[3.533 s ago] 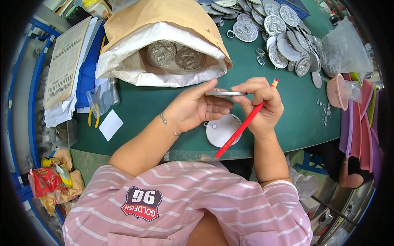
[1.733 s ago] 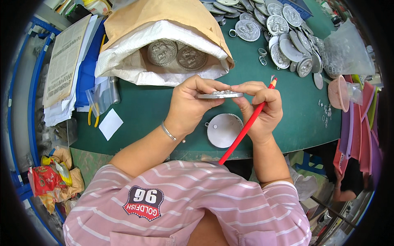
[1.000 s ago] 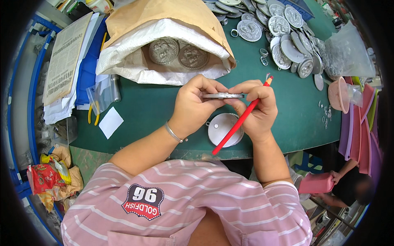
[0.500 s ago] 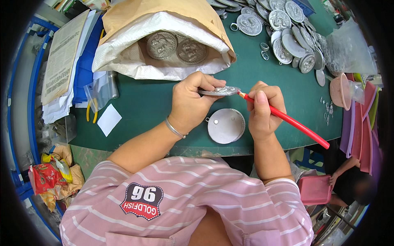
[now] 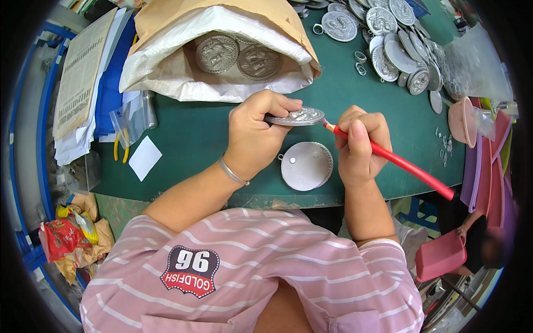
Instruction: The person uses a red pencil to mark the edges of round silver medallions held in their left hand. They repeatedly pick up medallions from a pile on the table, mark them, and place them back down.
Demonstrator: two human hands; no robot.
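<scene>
My left hand (image 5: 260,125) pinches a round silver medallion (image 5: 302,116) with a raised relief, held nearly flat above the table. Between the fingers of my right hand (image 5: 362,141) is a red pencil (image 5: 413,168), its tip close to the medallion's right edge; whether it touches is too fine to tell. Below, between my forearms, another medallion (image 5: 305,169) lies plain side up on the green table, with two small pale discs on it and a little loop at its rim.
A paper sack (image 5: 222,89) with a white lining holds several medallions at the back. Many more form a pile (image 5: 402,53) at the back right, beside a clear plastic bag (image 5: 482,69) and a pink cup (image 5: 462,123). Papers (image 5: 83,77) stand at left. Another person holds a pink tray (image 5: 441,256).
The pencil tip has drawn slightly away from the medallion, and my right hand has shifted a little right. The other person's pink tray at the lower right has moved and tilted.
</scene>
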